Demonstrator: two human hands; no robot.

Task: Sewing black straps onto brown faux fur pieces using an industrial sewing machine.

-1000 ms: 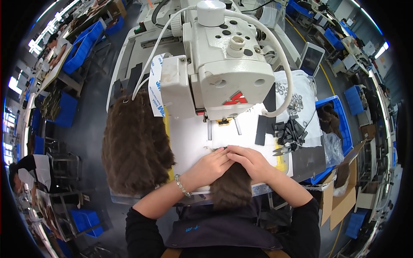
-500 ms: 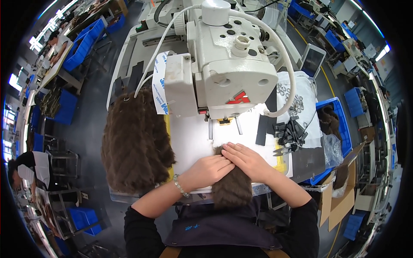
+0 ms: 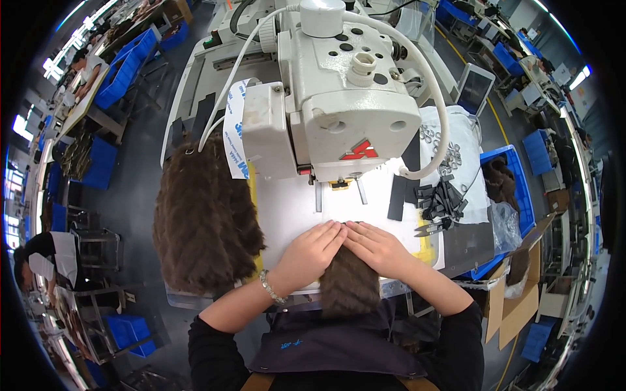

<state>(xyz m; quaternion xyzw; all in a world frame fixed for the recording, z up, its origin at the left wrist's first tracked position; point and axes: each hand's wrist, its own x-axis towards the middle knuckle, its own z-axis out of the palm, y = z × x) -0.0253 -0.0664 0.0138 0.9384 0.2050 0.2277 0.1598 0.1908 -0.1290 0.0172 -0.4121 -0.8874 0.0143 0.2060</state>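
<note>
Brown fur piece (image 3: 349, 287) lies under both hands in the head view, its free end hanging off the table edge toward me. I see left hand (image 3: 313, 251) and right hand (image 3: 378, 247) flat, fingers extended, pressing it down, gripping nothing, fingertips touching just short of sewing machine (image 3: 339, 98). Bigger fur pile (image 3: 202, 221) left of left hand.
</note>
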